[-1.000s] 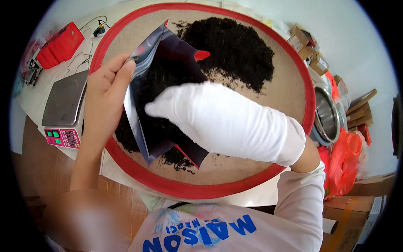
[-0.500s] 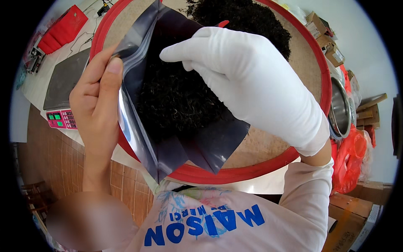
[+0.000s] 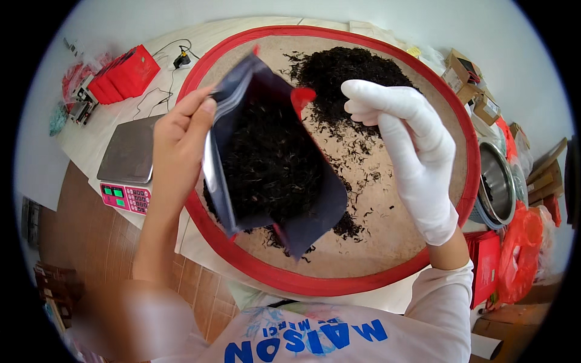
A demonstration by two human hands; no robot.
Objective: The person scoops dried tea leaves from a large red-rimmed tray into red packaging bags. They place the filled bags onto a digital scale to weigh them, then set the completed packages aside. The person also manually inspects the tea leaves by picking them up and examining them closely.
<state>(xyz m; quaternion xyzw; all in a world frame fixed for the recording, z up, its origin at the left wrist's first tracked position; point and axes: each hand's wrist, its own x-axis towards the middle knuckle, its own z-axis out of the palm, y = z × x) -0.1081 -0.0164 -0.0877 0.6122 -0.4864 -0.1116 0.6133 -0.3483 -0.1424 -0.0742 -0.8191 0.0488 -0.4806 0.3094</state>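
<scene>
My bare left hand (image 3: 181, 136) grips the left edge of a dark foil pouch (image 3: 327, 202) between thumb and fingers. Its mouth gapes up at me, showing a mass of dark, twisted dried leaves (image 3: 272, 160) that look like tea. Red shows at the pouch's outer edges. In a white glove, my right hand (image 3: 414, 151) hovers right of the pouch, over the tray's near side of a dark leaf heap (image 3: 357, 75). Its fingers are bent together against the thumb; whatever they may hold is hidden.
Under both hands lies a big round tray (image 3: 387, 254) with a red rim and scattered leaves. A scale (image 3: 127, 151) and red packets (image 3: 127, 72) stand on the left. Along the right are a metal bowl (image 3: 496, 181), a red plastic bag (image 3: 520, 254) and cardboard boxes (image 3: 463, 75).
My right hand has moved from over the pouch's mouth to its right, near the heap. The pouch, still in my left hand, appears smaller and farther off, and more of the tray shows.
</scene>
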